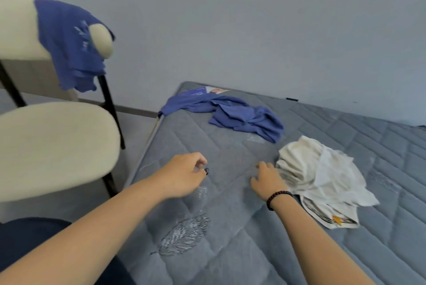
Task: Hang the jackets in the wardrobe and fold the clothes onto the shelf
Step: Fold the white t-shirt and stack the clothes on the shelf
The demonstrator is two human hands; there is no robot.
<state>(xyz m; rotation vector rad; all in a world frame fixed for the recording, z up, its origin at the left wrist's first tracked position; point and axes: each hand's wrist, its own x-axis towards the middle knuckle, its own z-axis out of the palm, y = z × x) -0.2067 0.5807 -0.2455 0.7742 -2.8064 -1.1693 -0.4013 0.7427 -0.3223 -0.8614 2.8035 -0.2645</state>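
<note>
White garment (318, 178) beside right hand (267, 181) (fingers loosely curled).

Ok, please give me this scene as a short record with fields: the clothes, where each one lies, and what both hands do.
white garment: crumpled on the mattress, beside the right hand
blue garment on bed: crumpled near the far corner of the mattress
blue garment on chair: draped over the backrest of the chair
left hand: over the mattress, fingers loosely curled, holds nothing
right hand: at the edge of the white garment, fingers relaxed, no grip visible
folding: not yet begun
</note>
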